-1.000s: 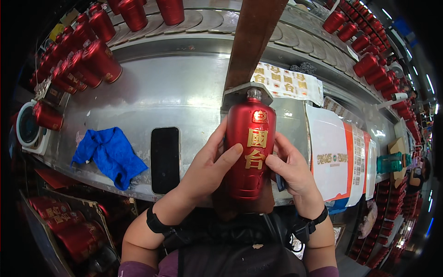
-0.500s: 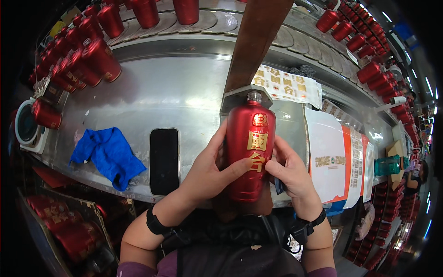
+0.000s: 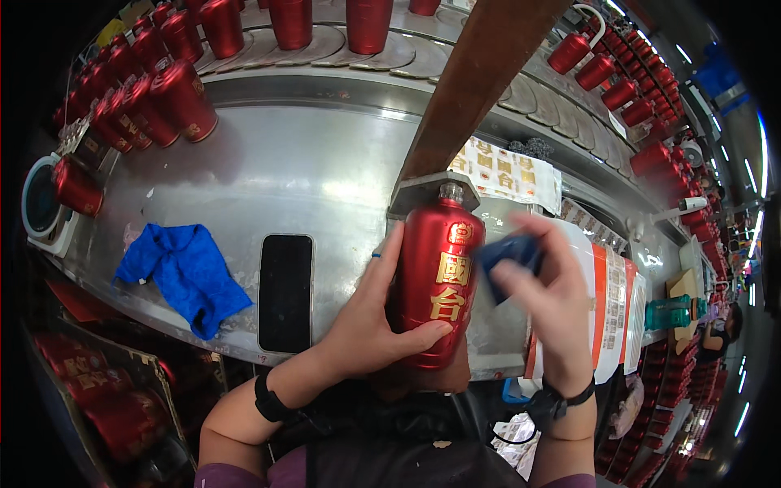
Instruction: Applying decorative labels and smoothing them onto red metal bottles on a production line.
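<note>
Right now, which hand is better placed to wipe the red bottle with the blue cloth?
The right hand. It already pinches the blue cloth beside the red bottle's upper right side. The left hand is wrapped around the bottle, steadying it above the metal bench, so it is not free.

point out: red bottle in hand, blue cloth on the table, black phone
red bottle [image 3: 437, 289]: head view, on its front body.
blue cloth [image 3: 185, 275]: head view, on its middle folds.
black phone [image 3: 285, 291]: head view, on the middle of its dark screen.
</note>
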The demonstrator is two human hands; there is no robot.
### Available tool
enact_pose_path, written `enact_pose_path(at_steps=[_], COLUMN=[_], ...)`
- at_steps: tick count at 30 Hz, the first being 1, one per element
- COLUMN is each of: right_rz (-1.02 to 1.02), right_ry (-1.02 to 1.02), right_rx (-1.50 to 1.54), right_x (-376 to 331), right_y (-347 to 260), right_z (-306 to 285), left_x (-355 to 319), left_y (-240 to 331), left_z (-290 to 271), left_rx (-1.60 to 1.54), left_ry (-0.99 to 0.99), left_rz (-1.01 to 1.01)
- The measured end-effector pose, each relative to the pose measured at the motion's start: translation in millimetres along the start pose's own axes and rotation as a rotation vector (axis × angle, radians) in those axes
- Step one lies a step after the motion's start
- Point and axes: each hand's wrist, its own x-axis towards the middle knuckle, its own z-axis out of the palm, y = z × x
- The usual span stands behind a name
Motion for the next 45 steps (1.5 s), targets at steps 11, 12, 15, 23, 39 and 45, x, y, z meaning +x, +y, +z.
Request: enact_pose_path(at_steps=[11,12,15,23,39,45], right_rz=[-0.310,-0.354,-0.692,-0.270,-0.430,-0.566], right_ry=[-0.414,-0.214,-0.130,-0.259,-0.057,-0.413], right_rx=[-0.475,-0.612,-0.763,-0.429,-0.472,-0.597], right_x=[34.4,41.2,27.5,-31.1,-1.0,-9.9], right_y=[-35.8,-39.8,-32.2,8.4,32.5,-1.6], right_z=[8.2,0.9,4.9,-11.6,-82.9,-66.4], left_x=[-1.0,-1.8,-5.2,-9.7,20.0,13.9], left_y=[-4.8,-5.2,-3.7,-2.7,-0.2,2.8], left_z=[-3.9,-4.5,-8.4,4.7,54.0,45.8], left_rx=[0.049,0.046,0.058,0.462,0.585,0.563], left_ry=[0.011,0.009,-0.019,-0.179,-0.085,-0.068], left_rz=[0.057,0.055,0.054,0.202,0.224,0.188])
